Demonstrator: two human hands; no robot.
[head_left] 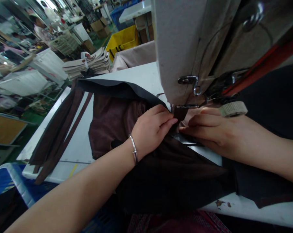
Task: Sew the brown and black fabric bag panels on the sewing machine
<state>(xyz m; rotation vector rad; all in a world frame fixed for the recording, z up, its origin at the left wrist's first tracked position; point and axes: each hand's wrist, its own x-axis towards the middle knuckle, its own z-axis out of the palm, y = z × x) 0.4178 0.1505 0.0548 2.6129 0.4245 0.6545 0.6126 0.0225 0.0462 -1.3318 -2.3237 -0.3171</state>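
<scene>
Head view: brown strip (181, 113) lies between the hands (148, 131)

At top centre, a yellow crate (124, 37), with a cardboard box (100, 29) to its left and a pale stack (95, 64) below that. Upper left, a co-worker (42, 31); left edge, a tan board (5, 128); lower left, a blue basket (18, 182).

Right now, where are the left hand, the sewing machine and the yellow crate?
Left hand (150, 129): head view, back of the hand.
Sewing machine (185, 42): head view, its pale housing.
Yellow crate (127, 37): head view, its wall.
</scene>
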